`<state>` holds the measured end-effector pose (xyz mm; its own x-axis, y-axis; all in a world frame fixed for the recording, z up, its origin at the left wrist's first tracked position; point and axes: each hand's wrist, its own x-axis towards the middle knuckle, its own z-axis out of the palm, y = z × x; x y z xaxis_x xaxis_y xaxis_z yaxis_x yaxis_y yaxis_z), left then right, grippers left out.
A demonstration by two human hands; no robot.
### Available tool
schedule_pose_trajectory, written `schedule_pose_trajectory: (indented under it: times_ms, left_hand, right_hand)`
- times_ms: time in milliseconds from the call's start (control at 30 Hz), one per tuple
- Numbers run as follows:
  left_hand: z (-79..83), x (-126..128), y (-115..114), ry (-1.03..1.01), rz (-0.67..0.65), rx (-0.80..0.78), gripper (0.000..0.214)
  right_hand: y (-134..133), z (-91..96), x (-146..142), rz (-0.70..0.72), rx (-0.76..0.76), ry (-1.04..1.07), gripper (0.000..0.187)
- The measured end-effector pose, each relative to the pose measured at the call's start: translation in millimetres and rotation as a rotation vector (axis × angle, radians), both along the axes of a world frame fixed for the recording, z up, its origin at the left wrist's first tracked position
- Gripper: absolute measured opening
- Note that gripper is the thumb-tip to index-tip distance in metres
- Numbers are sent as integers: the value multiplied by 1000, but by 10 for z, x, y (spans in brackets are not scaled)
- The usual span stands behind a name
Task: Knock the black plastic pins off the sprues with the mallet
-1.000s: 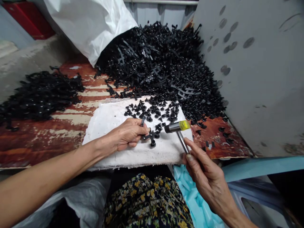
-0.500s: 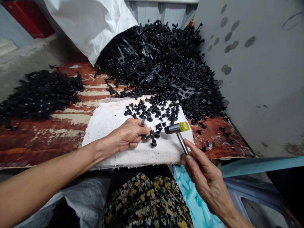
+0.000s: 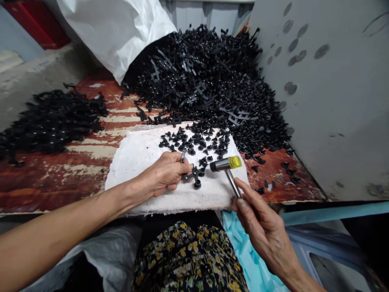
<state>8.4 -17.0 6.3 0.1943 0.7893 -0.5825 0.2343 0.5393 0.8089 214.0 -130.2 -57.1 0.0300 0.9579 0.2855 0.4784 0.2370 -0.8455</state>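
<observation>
My left hand pinches a black plastic bracket with branching arms, at the front of a white cloth pad. A small round black piece sits at the end of the bracket's near arm. My right hand is closed round the metal handle of a small mallet, whose head has one black face and one yellow face. The mallet head is held just right of the bracket, apart from it. Loose black plastic plugs lie scattered on the pad beyond my left hand.
A large heap of black plastic parts spills from a white sack at the back. Another pile of black brackets lies on the worn red tabletop at left. A grey panel stands at right.
</observation>
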Motion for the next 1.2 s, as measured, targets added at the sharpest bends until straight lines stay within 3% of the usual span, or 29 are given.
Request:
schedule_pose_trajectory:
  times_ms: [233, 567, 833, 1000, 1200]
  left_hand:
    - [-78, -62, -49, -9, -17, 66, 15]
    - [-5, 85, -143, 83, 68, 104, 16]
    - [90, 158, -195, 98, 118, 72, 21]
    - [1, 94, -210, 101, 92, 124, 16]
    - [-75, 49, -213, 73, 76, 155, 14]
  right_hand:
    - [27, 97, 61, 81, 149, -172, 55]
    - [146, 276, 83, 210, 249, -283, 65]
    - [207, 333, 112, 250, 207, -442, 62]
    - [183, 425, 131, 231, 275, -411, 65]
    - [177, 479, 187, 259, 231, -474, 61]
